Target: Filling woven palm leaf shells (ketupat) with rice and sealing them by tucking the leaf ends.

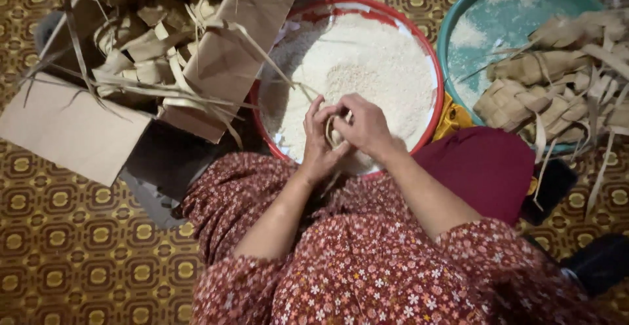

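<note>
Holding: you have a small woven palm-leaf pouch [334,132] pinched between both hands, right over the near edge of the rice.
Left hand: your left hand [319,143] is curled round the pouch's left side, fingers up and bent inward, gripping the leaf.
Right hand: your right hand [364,126] comes over the top from the right, fingers folded down onto the pouch, clasping it too.
Pouch: only a sliver of pale leaf shows between your palms; whether it has rice inside, you cannot tell from here.
Rice basin: the round red basin [429,53] sits straight ahead of you on the floor, heaped with white raw rice [354,56], and your hands hover above its near rim.
Cardboard box: to your left, an open brown cardboard box [72,128] lies with flaps spread, stuffed with loose palm-leaf strips and empty woven cases [141,50]; one long strip trails across toward the basin.
Teal tray: to your right, a round teal tray [498,17] dusted with rice grains holds a pile of finished woven pouches [544,92], their leaf tails hanging over the edge.
Lap: your floral maroon dress [367,266] fills the bottom of the view, a plain maroon cloth [481,164] just beside your right forearm.
Floor: patterned brown and yellow floor covering [78,246] lies under everything.
</note>
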